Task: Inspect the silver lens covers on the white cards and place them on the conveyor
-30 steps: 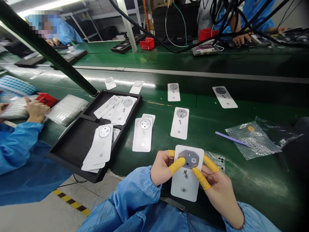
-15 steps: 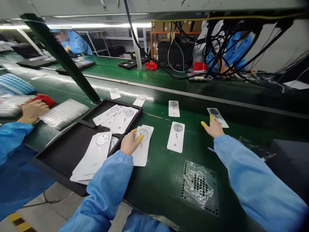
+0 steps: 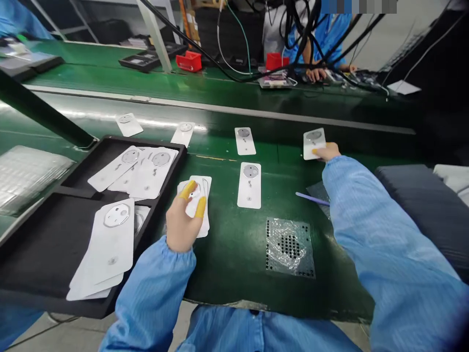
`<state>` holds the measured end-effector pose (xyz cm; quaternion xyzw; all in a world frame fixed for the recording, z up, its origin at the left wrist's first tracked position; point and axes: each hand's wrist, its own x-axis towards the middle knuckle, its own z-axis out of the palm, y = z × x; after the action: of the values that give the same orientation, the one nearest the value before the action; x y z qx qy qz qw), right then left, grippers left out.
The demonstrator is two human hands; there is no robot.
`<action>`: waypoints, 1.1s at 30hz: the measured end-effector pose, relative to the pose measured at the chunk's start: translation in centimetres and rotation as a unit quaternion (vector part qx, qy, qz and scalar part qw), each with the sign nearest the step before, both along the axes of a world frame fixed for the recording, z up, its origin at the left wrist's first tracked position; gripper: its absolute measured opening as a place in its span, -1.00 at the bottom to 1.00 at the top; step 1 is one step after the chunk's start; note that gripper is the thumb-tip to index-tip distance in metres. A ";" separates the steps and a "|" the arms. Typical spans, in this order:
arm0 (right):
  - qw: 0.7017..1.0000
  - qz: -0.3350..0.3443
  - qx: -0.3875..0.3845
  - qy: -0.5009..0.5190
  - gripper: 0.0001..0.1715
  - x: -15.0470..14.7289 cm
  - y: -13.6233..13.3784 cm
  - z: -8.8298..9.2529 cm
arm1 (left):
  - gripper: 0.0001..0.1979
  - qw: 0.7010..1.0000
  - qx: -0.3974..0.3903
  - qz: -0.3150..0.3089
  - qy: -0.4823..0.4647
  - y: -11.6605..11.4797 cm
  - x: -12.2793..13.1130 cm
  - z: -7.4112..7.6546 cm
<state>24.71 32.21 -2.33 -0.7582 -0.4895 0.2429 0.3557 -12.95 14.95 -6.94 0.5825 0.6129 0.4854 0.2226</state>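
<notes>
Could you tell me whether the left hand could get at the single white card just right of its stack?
Probably yes: the left hand lies on the stack, the single card sits close beside it, and only bare green belt separates them.

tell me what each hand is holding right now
Left hand: open, resting flat on the small stack of white rectangular cards on the green belt.
Right hand: closed on a single white card with a grey metal disc.

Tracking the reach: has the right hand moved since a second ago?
Yes. The right hand went away from the body, from beside the perforated film to the far card.
</notes>
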 end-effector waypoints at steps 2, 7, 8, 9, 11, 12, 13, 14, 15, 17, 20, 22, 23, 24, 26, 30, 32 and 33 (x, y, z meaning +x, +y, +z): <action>0.998 0.034 0.006 0.058 -0.64 -2.3 -2.9 0.2 | -0.35 0.987 -0.042 -0.071 -0.135 -1.8 2.9 0.8; 0.926 0.296 0.009 0.235 -0.48 -10.3 -16.9 -1.1 | -0.06 0.924 -0.077 -0.164 -0.338 -3.9 9.2 1.9; 0.916 0.329 0.003 0.231 -0.48 -11.2 -19.9 -1.7 | -0.03 0.921 -0.069 -0.155 -0.352 -3.9 9.4 1.9; 0.920 0.338 0.001 0.197 -0.48 -11.5 -22.6 -2.3 | -0.02 0.925 -0.056 -0.134 -0.352 -3.9 9.1 1.8; 0.947 0.314 0.039 0.057 -0.34 -11.0 -26.5 -4.0 | -0.08 0.948 -0.031 -0.072 -0.310 -4.1 7.5 1.5; 0.951 0.302 0.061 -0.011 -0.31 -10.4 -27.8 -5.1 | -0.19 0.959 -0.034 -0.046 -0.276 -4.2 6.4 1.3; 0.947 0.303 0.084 -0.062 -0.36 -9.7 -28.5 -6.1 | -0.33 0.968 -0.055 -0.029 -0.242 -4.5 5.3 1.1; 0.942 0.304 0.112 -0.090 -0.46 -9.0 -29.0 -7.1 | -0.48 0.973 -0.092 -0.027 -0.210 -4.7 4.6 1.0; 0.937 0.306 0.136 -0.099 -0.54 -8.5 -29.1 -7.9 | -0.60 0.972 -0.141 -0.041 -0.183 -5.0 4.1 0.8; 0.938 0.284 0.183 -0.078 -0.58 -8.1 -28.9 -8.9 | -0.70 0.956 -0.236 -0.098 -0.145 -5.6 4.5 0.5; 0.944 0.228 0.236 -0.038 -0.55 -8.4 -28.6 -8.9 | -0.66 0.926 -0.303 -0.185 -0.126 -6.4 7.6 -0.1; 0.937 0.228 0.264 -0.030 -0.51 -8.7 -28.6 -8.3 | -0.62 0.911 -0.320 -0.219 -0.142 -6.7 9.7 -0.6; 0.931 0.244 0.269 -0.030 -0.49 -8.7 -28.7 -7.9 | -0.62 0.903 -0.327 -0.230 -0.160 -6.8 10.6 -0.8; 0.926 0.267 0.267 -0.029 -0.47 -8.7 -28.7 -7.5 | -0.62 0.896 -0.331 -0.236 -0.179 -6.8 11.2 -1.1; 0.919 0.317 0.232 -0.016 -0.48 -8.4 -28.7 -6.7 | -0.64 0.890 -0.334 -0.233 -0.205 -6.7 11.7 -1.4; 0.935 0.303 0.184 0.029 -0.66 -8.1 -27.4 -5.2 | -0.65 0.885 -0.336 -0.240 -0.218 -6.7 11.5 -1.5; 0.932 0.298 0.204 0.020 -0.73 -8.4 -26.5 -4.9 | -0.65 0.874 -0.335 -0.269 -0.227 -6.7 11.4 -1.5; 0.926 0.311 0.214 0.010 -0.74 -8.5 -26.1 -4.9 | -0.66 0.873 -0.326 -0.284 -0.225 -6.7 11.3 -1.5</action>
<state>16.18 6.10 -7.22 -0.4719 -0.7372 0.2382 0.4208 -1.62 8.20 -8.46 0.5007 0.4782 0.2920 0.6598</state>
